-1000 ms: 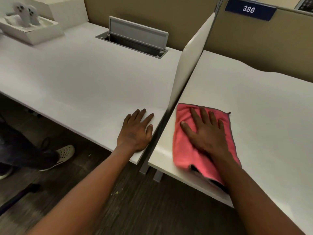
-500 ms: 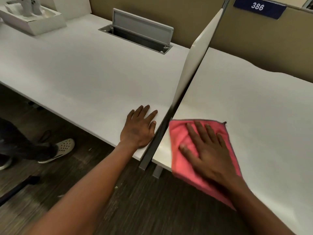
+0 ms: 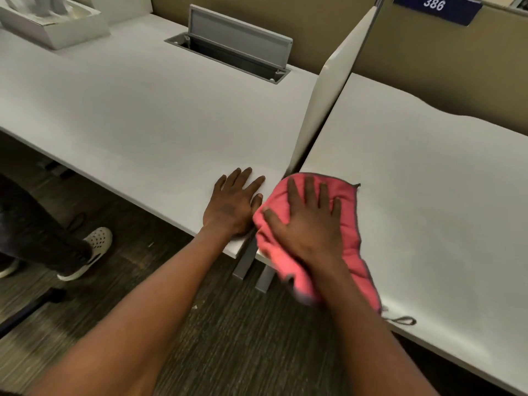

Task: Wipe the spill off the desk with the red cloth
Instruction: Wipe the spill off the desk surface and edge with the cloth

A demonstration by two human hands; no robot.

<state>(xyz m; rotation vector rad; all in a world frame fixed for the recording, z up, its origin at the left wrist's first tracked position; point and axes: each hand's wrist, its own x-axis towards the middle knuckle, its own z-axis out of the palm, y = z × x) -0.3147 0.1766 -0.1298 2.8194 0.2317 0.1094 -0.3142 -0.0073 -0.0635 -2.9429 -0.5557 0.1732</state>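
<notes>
My right hand (image 3: 310,221) lies flat, fingers spread, pressing the pink-red microfibre cloth (image 3: 347,244) at the white counter's (image 3: 428,201) 7 o'clock corner. Left hand (image 3: 233,205) flat, bracing. No spill visible. Keep even pressure; overlap strokes.

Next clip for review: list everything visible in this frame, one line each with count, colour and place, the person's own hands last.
red cloth: one, pinkish red with grey edging, near corner of the right desk, partly over the front edge
desks: two, white, side by side
divider panel: one, white, upright between the desks
cable hatch: one, grey, lid raised, back of left desk
white box: one, far left corner
number plate: one, blue, reads 386, on the tan partition
shoe: one, white, on the floor at left
left hand: flat on left desk
right hand: spread flat on the cloth
</notes>
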